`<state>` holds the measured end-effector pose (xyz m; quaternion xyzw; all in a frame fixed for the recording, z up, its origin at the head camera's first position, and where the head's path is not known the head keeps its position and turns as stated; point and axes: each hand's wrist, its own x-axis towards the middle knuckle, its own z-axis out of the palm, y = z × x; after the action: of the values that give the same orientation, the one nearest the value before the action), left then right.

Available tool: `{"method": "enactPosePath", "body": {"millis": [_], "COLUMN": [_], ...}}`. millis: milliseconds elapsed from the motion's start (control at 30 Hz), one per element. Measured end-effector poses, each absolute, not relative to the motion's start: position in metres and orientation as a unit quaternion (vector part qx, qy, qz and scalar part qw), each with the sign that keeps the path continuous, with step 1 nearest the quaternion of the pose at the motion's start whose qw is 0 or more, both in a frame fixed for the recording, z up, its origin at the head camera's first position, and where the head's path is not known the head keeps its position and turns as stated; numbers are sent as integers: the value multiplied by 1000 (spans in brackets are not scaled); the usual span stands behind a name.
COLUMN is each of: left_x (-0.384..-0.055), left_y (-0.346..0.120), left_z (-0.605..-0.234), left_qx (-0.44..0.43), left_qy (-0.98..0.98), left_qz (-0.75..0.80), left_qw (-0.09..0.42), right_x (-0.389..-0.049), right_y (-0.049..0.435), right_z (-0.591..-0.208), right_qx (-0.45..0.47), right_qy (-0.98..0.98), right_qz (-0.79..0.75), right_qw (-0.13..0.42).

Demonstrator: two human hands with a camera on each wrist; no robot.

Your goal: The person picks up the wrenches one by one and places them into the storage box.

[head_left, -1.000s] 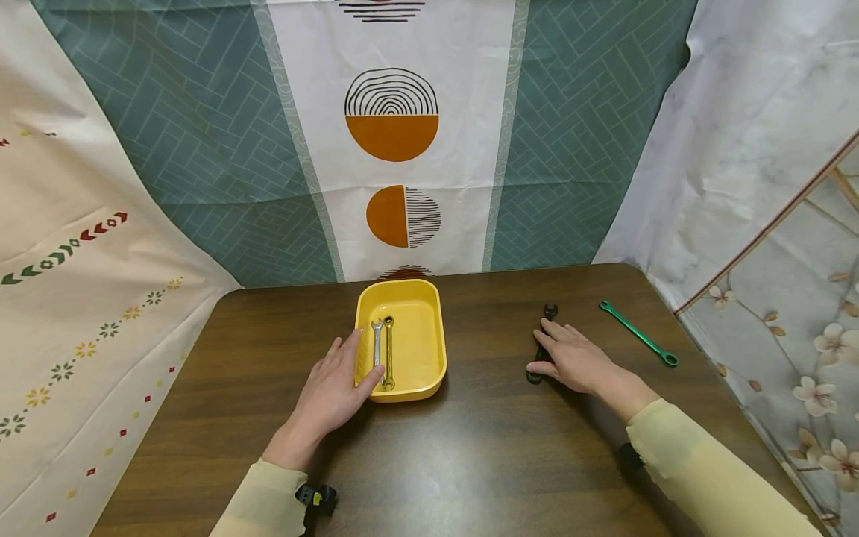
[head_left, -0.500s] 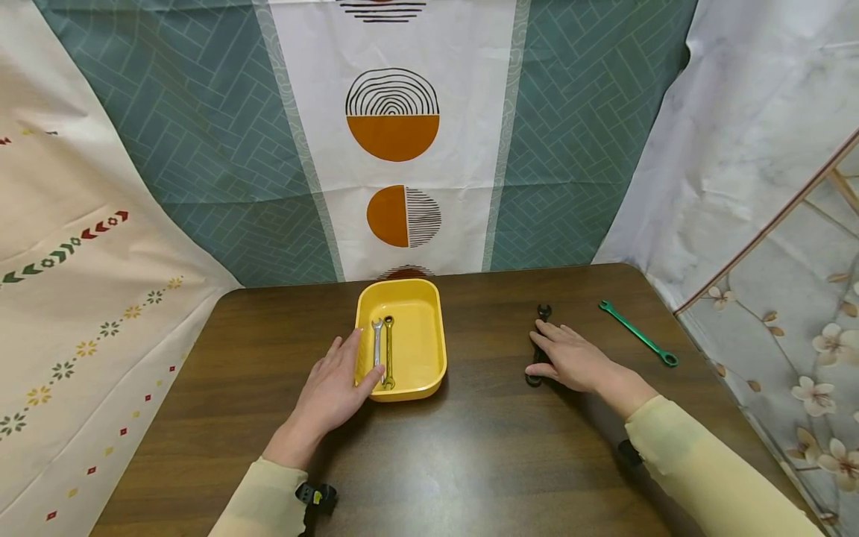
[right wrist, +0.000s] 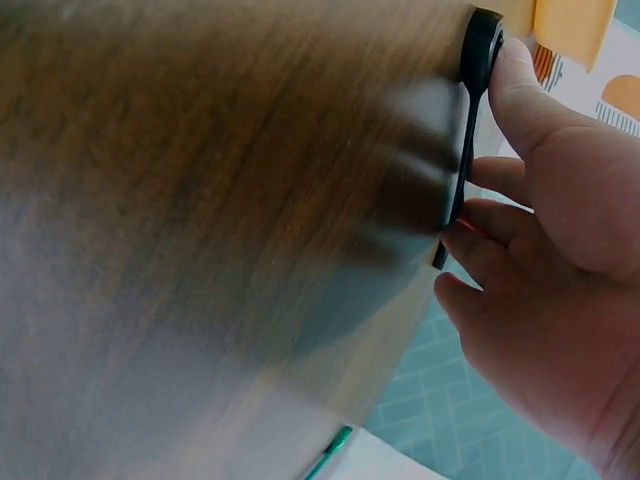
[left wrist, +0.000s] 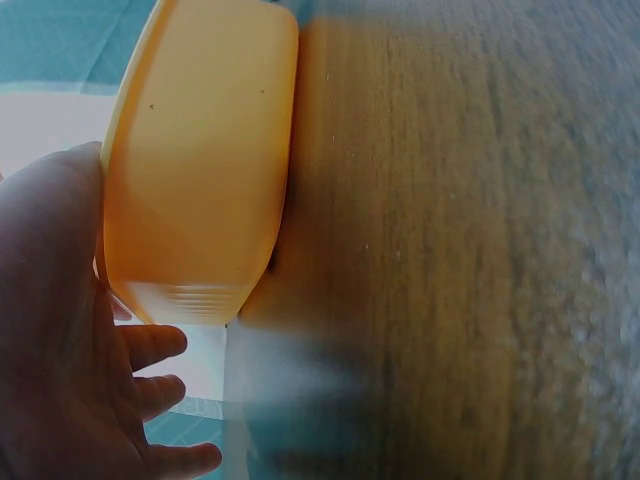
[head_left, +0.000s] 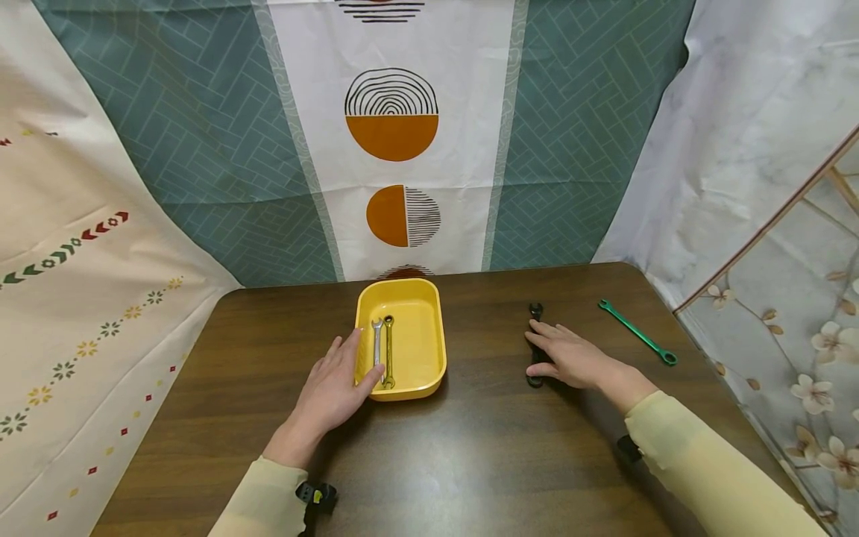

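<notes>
A black wrench (right wrist: 472,105) lies on the right half of the tabletop (head_left: 470,440), its forked end pointing to the back edge and its ring end nearer the person. The right hand (head_left: 573,359) lies over it from the right, fingers loosely extended and a little apart, with fingertips touching the shaft and the thumb at the ring end; whether the wrench is flat on the wood or slightly raised I cannot tell. Just to the right of that hand, a green wrench (head_left: 637,332) lies slantwise, apart from the black one, with its ring end nearer the person. Well to the left of the black wrench sits a yellow tray (head_left: 419,343), upright near the back edge. In its left half, a silver wrench (head_left: 377,350) and a gold wrench (head_left: 389,350) lie side by side, the silver one on the left. The left hand (head_left: 333,388) touches the tray's near left corner, thumb reaching over the rim, the other fingers fairly straight and spread along the outside. Both arms have pale yellow sleeves (head_left: 711,462). Behind the tabletop hangs a teal and white cloth (head_left: 463,149) with orange half-circles.
</notes>
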<state>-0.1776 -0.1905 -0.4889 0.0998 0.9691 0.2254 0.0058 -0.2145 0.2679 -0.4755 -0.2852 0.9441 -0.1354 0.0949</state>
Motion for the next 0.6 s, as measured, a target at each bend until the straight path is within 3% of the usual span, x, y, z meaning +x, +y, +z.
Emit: {"method": "enactPosePath", "body": {"millis": [333, 600], "left_x": [-178, -177], "left_y": [-191, -190], "left_z": [-490, -489], "left_qx": [98, 97], "left_qy": [969, 969], "left_qz": [228, 228], "left_qw": [8, 6], "right_x": [-219, -215], "right_y": [277, 278], "right_z": [-473, -476], "right_qx": [-286, -266], "right_qy": [938, 950], "right_qz": [-158, -146], "right_qw": [115, 76]}}
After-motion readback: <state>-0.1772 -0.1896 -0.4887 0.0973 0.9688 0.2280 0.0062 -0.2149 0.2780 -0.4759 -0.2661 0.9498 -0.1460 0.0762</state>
